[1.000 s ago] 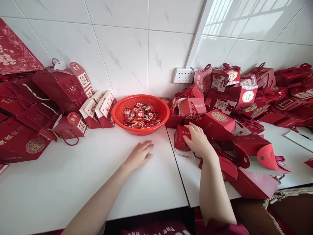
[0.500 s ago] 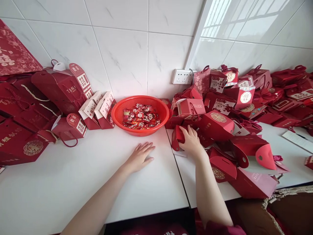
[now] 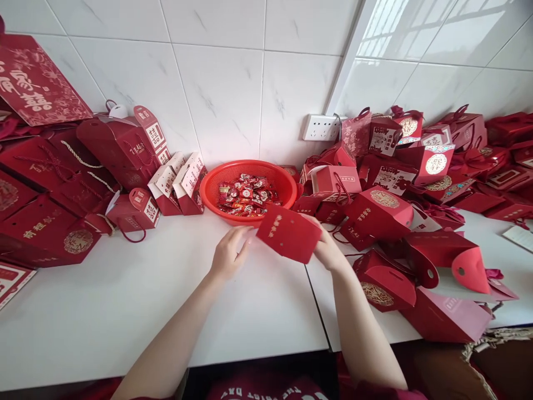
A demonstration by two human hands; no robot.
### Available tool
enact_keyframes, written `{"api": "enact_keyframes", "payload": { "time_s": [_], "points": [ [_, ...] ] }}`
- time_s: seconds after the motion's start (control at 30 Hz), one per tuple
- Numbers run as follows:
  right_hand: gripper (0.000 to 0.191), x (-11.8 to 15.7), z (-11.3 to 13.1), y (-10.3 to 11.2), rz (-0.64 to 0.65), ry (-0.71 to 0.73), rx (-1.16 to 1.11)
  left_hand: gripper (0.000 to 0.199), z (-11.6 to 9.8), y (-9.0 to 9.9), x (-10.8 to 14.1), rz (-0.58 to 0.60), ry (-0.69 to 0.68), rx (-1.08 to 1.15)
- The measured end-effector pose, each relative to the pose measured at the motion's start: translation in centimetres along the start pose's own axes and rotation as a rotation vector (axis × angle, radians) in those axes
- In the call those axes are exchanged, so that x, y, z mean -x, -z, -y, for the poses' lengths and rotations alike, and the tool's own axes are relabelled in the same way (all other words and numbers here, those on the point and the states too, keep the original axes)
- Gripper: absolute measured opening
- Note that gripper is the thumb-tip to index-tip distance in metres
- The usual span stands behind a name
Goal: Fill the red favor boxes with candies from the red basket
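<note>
My right hand (image 3: 327, 247) grips a small red box (image 3: 289, 233) by its right side, holding it tilted above the table in front of the basket; the fingers behind the box are partly hidden. To the left of the box, my left hand (image 3: 229, 253) hovers over the white table with fingers apart and nothing in it. Behind both hands is a red plastic basket (image 3: 205, 191), with many wrapped candies (image 3: 245, 194) lying in its bottom.
Red gift boxes (image 3: 116, 144) are piled at the left, near two upright boxes with white tops (image 3: 187, 180). More red boxes (image 3: 375, 216) crowd the right side. A wall socket (image 3: 322, 128) is behind. The white table's (image 3: 258, 328) front edge runs below my arms.
My right hand has lifted the red box from beside the right pile and brought it left, toward the middle. My left hand has risen off the table and turned toward it. The view has shifted slightly.
</note>
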State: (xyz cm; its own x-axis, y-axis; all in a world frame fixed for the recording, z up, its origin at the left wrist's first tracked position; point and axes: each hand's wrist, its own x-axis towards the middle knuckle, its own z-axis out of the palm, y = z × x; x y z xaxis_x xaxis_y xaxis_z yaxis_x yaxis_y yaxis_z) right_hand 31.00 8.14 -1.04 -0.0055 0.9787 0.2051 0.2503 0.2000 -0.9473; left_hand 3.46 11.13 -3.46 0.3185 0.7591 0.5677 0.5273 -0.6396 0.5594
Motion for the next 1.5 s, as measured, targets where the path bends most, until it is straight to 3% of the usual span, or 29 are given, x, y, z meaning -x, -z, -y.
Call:
{"api": "enact_keyframes", "payload": {
  "time_s": [0.13, 0.27, 0.4, 0.57, 0.67, 0.77, 1.0, 1.17, 1.23, 1.33, 1.5],
  "points": [
    [0.046, 0.5, -0.2, -3.0, 0.182, -0.226, -0.092, 0.028, -0.3, 1.4, 0.1, -0.141, 0.078, 0.124],
    [0.037, 1.4, 0.2, -4.6, 0.121, -0.172, 0.014, 0.031, -0.2, 2.3, 0.3, -0.102, 0.167, 0.234],
    [0.033, 2.0, 0.3, -5.5, 0.032, 0.002, 0.121, 0.043, 0.0, 2.5, 0.4, -0.053, 0.064, 0.337],
    [0.017, 2.3, -0.1, -6.1, -0.007, 0.352, 0.248, 0.078, -0.2, 2.3, 0.3, 0.152, -0.068, 0.427],
    [0.015, 2.5, 0.0, -6.1, 0.026, 0.560, 0.291, 0.087, -0.3, 2.3, 0.3, 0.226, -0.134, 0.466],
    [0.015, 2.6, 0.3, -5.9, 0.116, 0.650, 0.334, 0.086, -0.1, 2.1, 0.4, 0.274, -0.133, 0.460],
    [0.024, 2.5, 0.7, -5.8, 0.277, 0.604, 0.350, 0.076, 0.3, 1.4, 1.0, 0.235, -0.162, 0.352],
    [0.030, 2.6, 0.4, -6.2, 0.204, 0.586, 0.387, 0.050, -0.2, 0.8, 1.3, 0.057, -0.256, 0.126],
    [0.032, 2.7, 0.3, -6.1, 0.158, 0.566, 0.381, 0.055, -0.4, 0.8, 1.4, 0.020, -0.294, 0.082],
    [0.032, 2.8, 0.4, -5.8, 0.118, 0.506, 0.319, 0.067, -0.7, 0.9, 1.3, 0.042, -0.339, 0.085],
    [0.032, 2.4, 0.5, -5.4, 0.071, 0.351, 0.233, 0.050, -0.8, 1.5, 0.9, 0.126, -0.286, 0.145]
  ]
}}
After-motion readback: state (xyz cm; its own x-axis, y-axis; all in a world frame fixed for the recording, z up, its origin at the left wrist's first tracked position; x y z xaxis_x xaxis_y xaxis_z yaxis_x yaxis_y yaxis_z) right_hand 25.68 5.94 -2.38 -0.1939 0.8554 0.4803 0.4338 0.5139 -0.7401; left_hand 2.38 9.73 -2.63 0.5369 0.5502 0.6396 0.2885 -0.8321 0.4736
